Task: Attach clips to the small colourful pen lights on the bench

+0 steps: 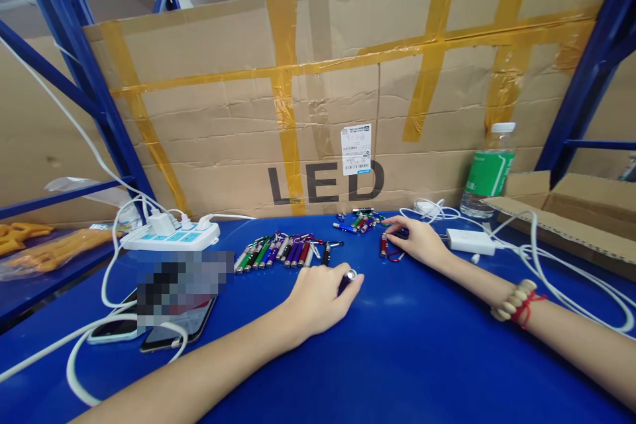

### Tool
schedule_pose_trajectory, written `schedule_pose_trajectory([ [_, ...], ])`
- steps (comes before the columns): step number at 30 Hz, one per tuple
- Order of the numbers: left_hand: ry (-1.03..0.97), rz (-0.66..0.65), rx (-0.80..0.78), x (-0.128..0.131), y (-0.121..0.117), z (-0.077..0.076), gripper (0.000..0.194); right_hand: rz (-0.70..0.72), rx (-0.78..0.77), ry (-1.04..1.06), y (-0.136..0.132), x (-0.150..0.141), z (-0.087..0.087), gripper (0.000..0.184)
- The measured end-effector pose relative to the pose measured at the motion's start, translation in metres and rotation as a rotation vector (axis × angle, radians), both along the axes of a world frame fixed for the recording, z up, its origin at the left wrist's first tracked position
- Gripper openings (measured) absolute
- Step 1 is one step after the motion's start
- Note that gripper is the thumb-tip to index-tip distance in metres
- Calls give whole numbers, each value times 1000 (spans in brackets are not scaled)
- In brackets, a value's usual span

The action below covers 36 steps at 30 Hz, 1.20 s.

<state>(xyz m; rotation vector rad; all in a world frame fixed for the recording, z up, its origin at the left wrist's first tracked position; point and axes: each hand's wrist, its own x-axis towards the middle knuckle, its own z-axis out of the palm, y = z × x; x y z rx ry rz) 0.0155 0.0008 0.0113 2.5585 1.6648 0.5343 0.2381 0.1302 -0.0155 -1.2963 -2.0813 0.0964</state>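
My left hand [320, 298] is closed around a small dark keychain flashlight [351, 275], with its silver round end showing between thumb and forefinger. My right hand [418, 238] has its fingertips on a red keychain flashlight [383, 245] that stands out from the far pile; a red carabiner clip [396, 256] lies beside it. Beyond my left hand, several keychain flashlights [271, 254] in silver, green, black, blue, purple and red lie side by side in a row. A loose pile of similar flashlights [358, 224] lies farther back, left of my right hand.
A white power strip [199, 237] with plugs and phones [186, 328] with cables sit at left. At right are a white adapter [471, 242], tangled white cables [539, 258], a green-labelled bottle [489, 172] and an open carton [571, 212]. A cardboard wall [223, 139] stands behind the blue table [397, 358].
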Motion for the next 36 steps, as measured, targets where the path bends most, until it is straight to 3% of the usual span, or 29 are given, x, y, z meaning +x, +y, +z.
schedule_pose_trajectory([
  [3,5,3,-2,0,0,1,41,0,-10,-36,0,-1,1,19],
  [10,34,16,1,1,-2,1,42,29,76,-236,-3,-3,3,26],
  [18,34,18,6,0,-1,1,41,5,95,-294,-11,-6,10,23],
  [29,108,122,27,2,0,2,58,15,222,-448,-13,-8,13,20],
  [36,92,147,23,3,-1,1,47,7,257,-489,-20,-14,16,19],
])
